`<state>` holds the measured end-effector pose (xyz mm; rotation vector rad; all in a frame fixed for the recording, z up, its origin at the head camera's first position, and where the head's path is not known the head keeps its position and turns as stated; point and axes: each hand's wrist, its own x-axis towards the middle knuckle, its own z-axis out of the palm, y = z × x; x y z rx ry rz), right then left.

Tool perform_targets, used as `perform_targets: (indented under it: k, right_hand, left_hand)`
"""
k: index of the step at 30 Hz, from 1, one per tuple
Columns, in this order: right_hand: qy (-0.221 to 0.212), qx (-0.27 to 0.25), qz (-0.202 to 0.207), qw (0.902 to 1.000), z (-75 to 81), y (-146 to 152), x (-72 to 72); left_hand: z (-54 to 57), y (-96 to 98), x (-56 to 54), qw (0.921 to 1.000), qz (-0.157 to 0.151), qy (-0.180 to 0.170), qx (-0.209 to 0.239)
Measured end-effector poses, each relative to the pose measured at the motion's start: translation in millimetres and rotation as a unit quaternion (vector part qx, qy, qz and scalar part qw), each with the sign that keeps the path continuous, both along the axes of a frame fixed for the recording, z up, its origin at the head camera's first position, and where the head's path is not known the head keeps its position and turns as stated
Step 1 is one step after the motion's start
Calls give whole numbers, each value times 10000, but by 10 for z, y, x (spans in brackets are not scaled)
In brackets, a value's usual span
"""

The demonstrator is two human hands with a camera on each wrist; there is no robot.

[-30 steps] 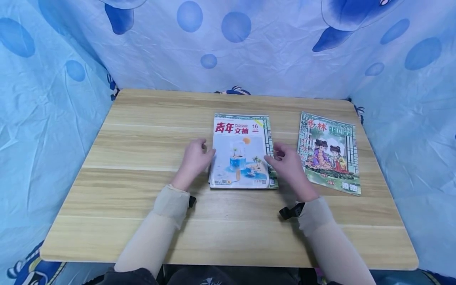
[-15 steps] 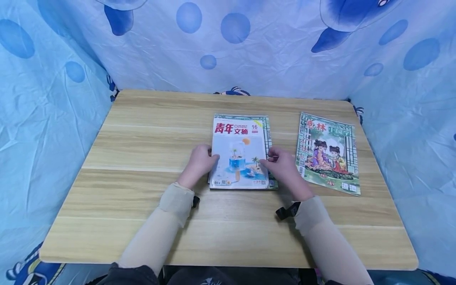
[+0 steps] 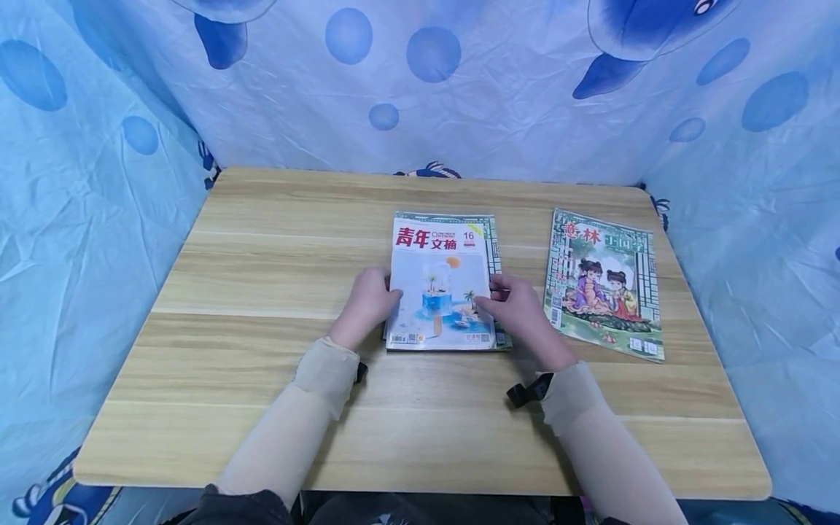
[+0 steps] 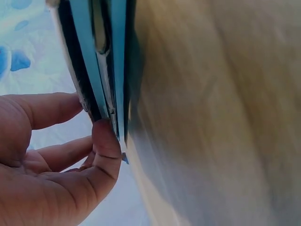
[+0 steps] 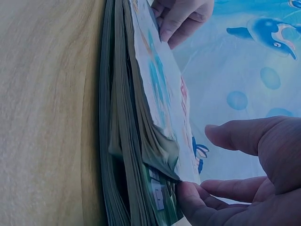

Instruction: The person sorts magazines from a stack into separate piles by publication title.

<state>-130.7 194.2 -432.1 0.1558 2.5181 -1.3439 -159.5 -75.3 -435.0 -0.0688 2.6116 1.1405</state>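
In the head view a white-covered magazine (image 3: pixel 438 284) lies on top of a stack, with a green-bordered magazine (image 3: pixel 496 240) showing under its right side. My left hand (image 3: pixel 369 302) grips the left edge, thumb over the cover. The left wrist view shows a curled finger (image 4: pixel 107 146) against the spines (image 4: pixel 106 61). My right hand (image 3: pixel 521 310) is at the right edge, its thumb reaching over the cover. In the right wrist view its fingertip (image 5: pixel 189 195) touches the top magazine's bent page corner, while the thumb (image 5: pixel 228 133) is apart from the cover.
Another green-bordered magazine (image 3: pixel 604 288), with two drawn figures on its cover, lies slightly turned to the right of the stack. The wooden table (image 3: pixel 249 379) is enclosed at the back and sides by blue cloth (image 3: pixel 512 131) with printed dolphins and dots.
Both hands have moved inward onto the sides of the stack, the thumbs coming over the cover. During the last half second they have barely shifted. The magazines lie where they were.
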Motion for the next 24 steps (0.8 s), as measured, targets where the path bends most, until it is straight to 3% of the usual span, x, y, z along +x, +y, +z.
perform_targets:
  k: [4, 8, 14, 18, 24]
  right_hand:
    - [-1, 4, 28, 10000, 2, -11, 6]
    - [13, 35, 49, 10000, 3, -14, 10]
    - [-30, -1, 63, 10000, 11, -22, 18]
    - [-23, -2, 78, 10000, 3, -32, 14]
    - [19, 117, 340, 9994, -11, -60, -10]
  left_hand:
    - [26, -8, 18, 9996, 72, 57, 257]
    - [41, -33, 18, 9977, -112, 71, 662]
    - [70, -54, 36, 9869, -432, -495, 1476]
    - [93, -85, 47, 9788, -267, -764, 1882]
    - [153, -182, 43, 9643, 51, -871, 2501]
